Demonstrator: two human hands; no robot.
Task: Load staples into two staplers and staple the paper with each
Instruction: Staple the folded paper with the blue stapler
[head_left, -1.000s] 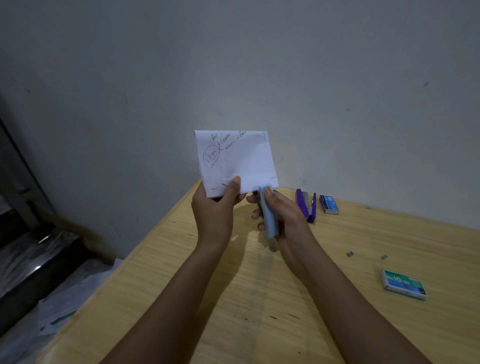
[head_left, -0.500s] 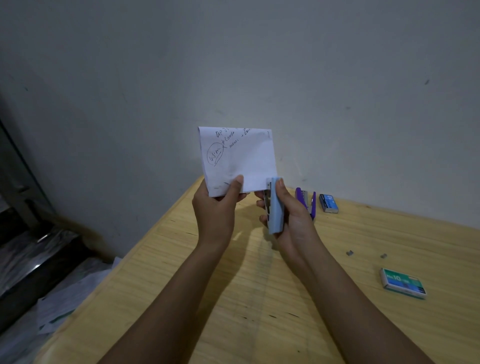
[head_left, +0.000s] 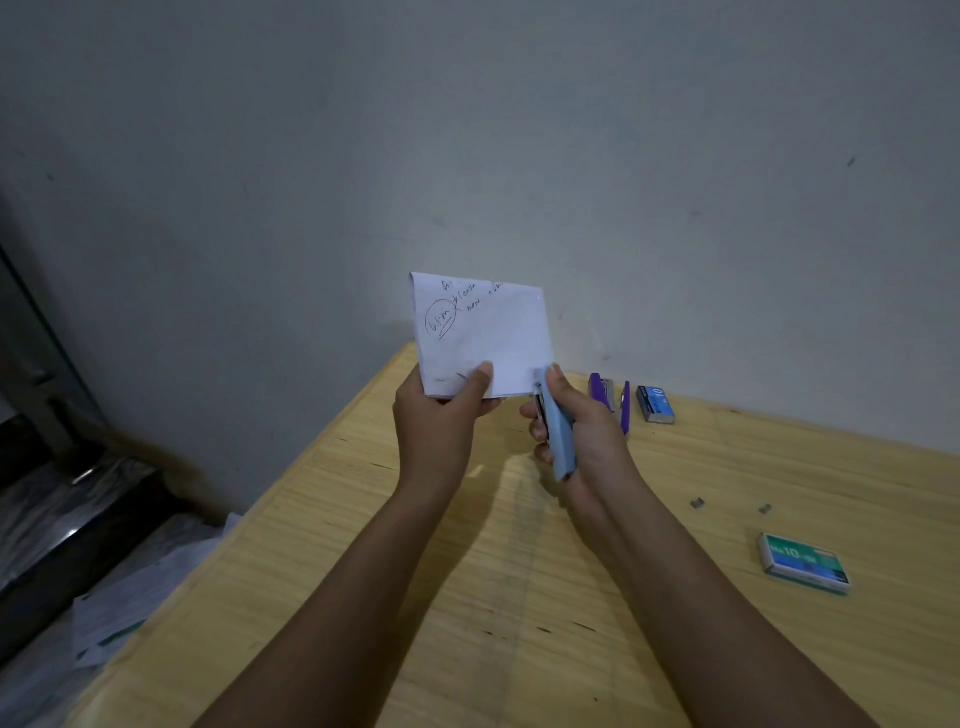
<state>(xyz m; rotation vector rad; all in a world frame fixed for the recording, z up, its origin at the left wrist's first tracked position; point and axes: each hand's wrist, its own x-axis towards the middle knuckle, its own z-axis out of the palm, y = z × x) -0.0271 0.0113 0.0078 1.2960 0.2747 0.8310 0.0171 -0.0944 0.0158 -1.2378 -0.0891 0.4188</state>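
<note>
My left hand pinches the bottom left of a folded white paper with handwriting, held upright above the wooden table. In my right hand is a light blue stapler, nose up, its jaws at the paper's bottom right corner, thumb pressed on its top. A purple stapler lies opened out on the table behind my right hand.
A blue staple box lies beside the purple stapler near the wall. A green staple box sits at the right. Two small staple pieces lie between them. Papers lie on the floor to the left.
My right hand has raised the blue stapler and turned it nose up onto the paper's bottom right corner. The paper has tilted slightly.
</note>
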